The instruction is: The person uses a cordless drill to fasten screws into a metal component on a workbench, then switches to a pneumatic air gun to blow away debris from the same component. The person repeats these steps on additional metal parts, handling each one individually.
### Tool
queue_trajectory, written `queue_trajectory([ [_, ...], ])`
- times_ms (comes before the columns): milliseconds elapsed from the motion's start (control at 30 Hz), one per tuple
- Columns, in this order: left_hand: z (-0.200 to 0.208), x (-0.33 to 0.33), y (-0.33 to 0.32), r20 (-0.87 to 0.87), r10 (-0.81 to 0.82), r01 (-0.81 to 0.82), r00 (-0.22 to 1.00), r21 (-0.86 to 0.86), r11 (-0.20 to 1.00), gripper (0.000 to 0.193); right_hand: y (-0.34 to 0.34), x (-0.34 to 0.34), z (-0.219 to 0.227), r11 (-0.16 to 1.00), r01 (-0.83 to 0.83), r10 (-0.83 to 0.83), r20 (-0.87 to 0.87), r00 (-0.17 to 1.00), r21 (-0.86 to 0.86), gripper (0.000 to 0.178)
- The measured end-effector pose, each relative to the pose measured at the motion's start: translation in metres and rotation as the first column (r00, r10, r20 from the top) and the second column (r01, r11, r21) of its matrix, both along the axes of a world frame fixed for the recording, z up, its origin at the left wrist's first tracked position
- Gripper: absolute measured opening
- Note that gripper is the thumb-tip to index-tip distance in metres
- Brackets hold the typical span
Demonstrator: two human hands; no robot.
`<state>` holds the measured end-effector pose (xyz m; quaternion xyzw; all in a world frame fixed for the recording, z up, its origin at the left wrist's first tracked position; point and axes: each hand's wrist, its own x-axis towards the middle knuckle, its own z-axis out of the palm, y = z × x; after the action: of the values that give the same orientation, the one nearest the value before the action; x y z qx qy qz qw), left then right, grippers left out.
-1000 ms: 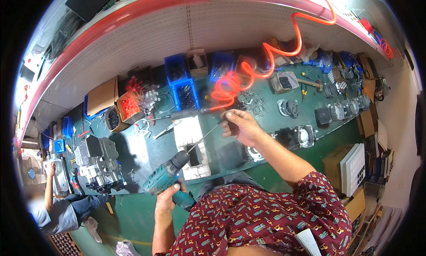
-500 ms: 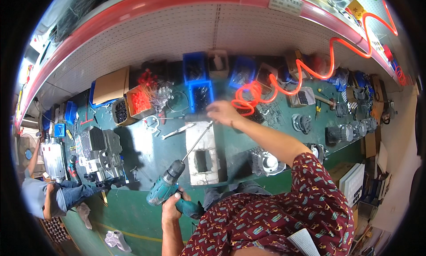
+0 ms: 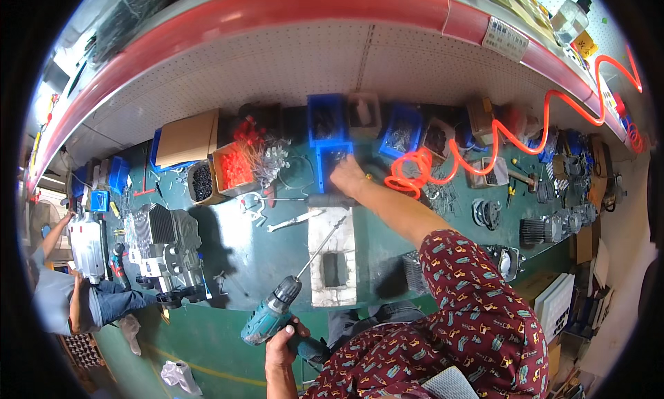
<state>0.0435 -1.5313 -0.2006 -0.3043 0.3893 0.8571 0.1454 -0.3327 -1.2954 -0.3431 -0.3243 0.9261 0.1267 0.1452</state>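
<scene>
Near the back edge of the bench (image 3: 277,257), fingertips of the right hand (image 3: 348,173) vanish inside a blue bin (image 3: 320,170); by the front edge, the left hand (image 3: 281,341) hides some of the drill (image 3: 268,317)'s grip

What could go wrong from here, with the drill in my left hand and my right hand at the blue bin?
Your left hand alone holds the drill, so its long bit might swing and scrape the white block below.

The orange hose coils close to your right forearm in this view, so it might snag.

Your right hand could tip the blue bin or spill its contents.
</scene>
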Motion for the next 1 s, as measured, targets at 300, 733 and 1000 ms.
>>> queue_trajectory([
  [300,0.011,-0.008,-0.011,-0.039,-0.019,0.016,0.999,-0.072,0.997,0.039,0.031,0.007,0.003,0.429,0.390,-0.317,0.269,0.910,-0.815,0.018],
  [733,0.034,-0.022,-0.022,-0.163,-0.154,0.128,0.975,-0.157,0.979,0.037,0.065,0.166,0.173,-0.504,0.795,0.305,0.791,0.530,-0.338,0.020],
  [1000,0.042,-0.025,-0.016,-0.179,-0.272,0.239,0.945,-0.190,0.952,0.037,0.086,0.200,0.195,-0.525,0.723,0.187,0.768,0.612,-0.449,0.020],
])
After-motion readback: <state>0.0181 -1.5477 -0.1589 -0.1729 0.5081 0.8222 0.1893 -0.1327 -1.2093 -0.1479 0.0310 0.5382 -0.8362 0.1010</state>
